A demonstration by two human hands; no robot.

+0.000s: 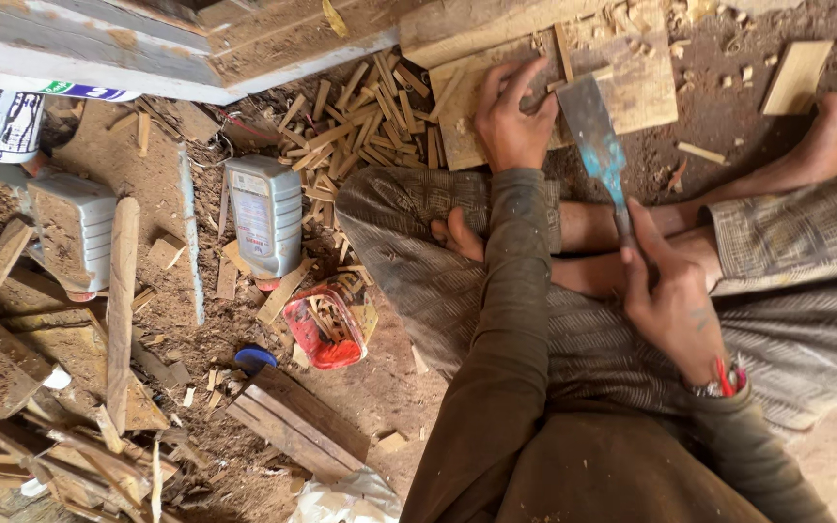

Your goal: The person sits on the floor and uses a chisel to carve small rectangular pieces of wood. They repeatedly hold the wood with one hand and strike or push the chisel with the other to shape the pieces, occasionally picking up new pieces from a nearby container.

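1. Left hand [511, 121] presses flat, fingers spread, on our wooden board [573, 82] lying on the dirt floor [380, 378].
2. Moving right, our right hand [670, 300] grips the handle of a wide chisel [595, 131], blade tip resting on the board.
3. Far left, we see a grey plastic can [265, 215] and a red container [326, 324] among wood offcuts [360, 121].

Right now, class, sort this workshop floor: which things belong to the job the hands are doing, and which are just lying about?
In use:
left hand, pressing on the wooden board
right hand, gripping the broad chisel

Lying about:
grey plastic jug
red container
small wood sticks
blue cap
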